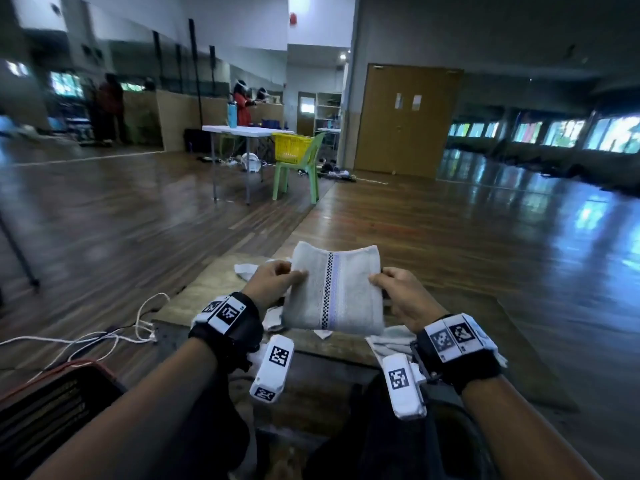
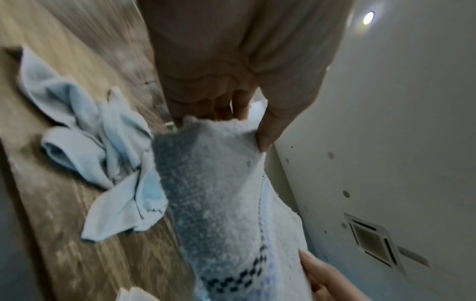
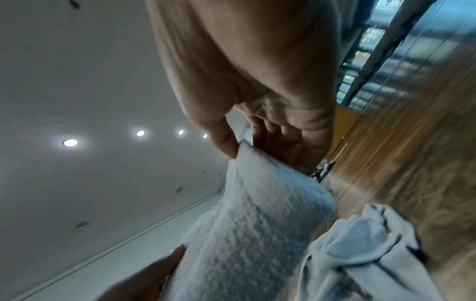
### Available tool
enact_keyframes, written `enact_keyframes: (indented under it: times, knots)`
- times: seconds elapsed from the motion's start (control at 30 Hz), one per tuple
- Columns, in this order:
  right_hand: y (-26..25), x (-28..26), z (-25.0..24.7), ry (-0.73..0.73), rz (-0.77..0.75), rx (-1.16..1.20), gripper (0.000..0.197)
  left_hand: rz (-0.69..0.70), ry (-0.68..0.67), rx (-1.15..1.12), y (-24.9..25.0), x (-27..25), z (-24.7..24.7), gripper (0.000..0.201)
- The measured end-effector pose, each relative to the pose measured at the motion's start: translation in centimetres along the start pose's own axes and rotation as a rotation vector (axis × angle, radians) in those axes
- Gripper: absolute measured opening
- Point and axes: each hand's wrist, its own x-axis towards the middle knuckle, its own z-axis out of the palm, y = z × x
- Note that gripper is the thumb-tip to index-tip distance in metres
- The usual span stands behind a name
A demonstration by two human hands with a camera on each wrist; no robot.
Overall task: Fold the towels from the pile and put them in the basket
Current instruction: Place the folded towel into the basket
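Left hand (image 1: 273,282) and right hand (image 1: 401,292) pinch the towel (image 1: 334,292) at opposite side edges, thumbs on top. Towel is lifted over the table (image 1: 194,299); pile (image 2: 103,158) lies beside.

Wooden plank floor (image 1: 433,237), glossy, reflecting window light on the right. Brown double door (image 1: 408,119) on the far wall, 2 paper sheets stuck on it. White folding table (image 1: 242,130) in the distance with a blue bottle (image 1: 232,114) on top. Green plastic chair (image 1: 299,168) beside that table, a yellow crate (image 1: 288,147) resting on its seat. Person in red (image 1: 240,105) standing behind the table; another figure far left, blurred. White cables (image 1: 104,336) trail across the floor near left. Row of windows (image 1: 554,131) along the right wall. Ceiling downlights (image 3: 70,143) and a ceiling vent (image 2: 371,242) show in the wrist views.
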Motion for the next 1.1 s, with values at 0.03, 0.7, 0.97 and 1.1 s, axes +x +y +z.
enact_keyframes:
  times: [0.03, 0.7, 0.97, 1.1]
  knots:
    - [-0.4, 0.3, 1.1, -0.037, -0.007, 0.004, 0.021, -0.008, 0.047, 0.009, 0.1, -0.5, -1.1, 0.016]
    - [-3.9, -1.3, 31.6, -0.874, -0.133, -0.107, 0.011, -0.173, 0.811, -0.049, -5.4, -19.6, -23.8, 0.015]
    - [3.4, 1.3, 40.4, -0.942, 0.061, -0.218, 0.010, -0.414, 0.856, -0.177, -13.9, -19.1, -27.8, 0.010]
    - [9.7, 3.5, 45.4, -0.949, 0.137, -0.388, 0.011, -0.624, 0.891, -0.248, -21.9, -17.3, -30.1, 0.024]
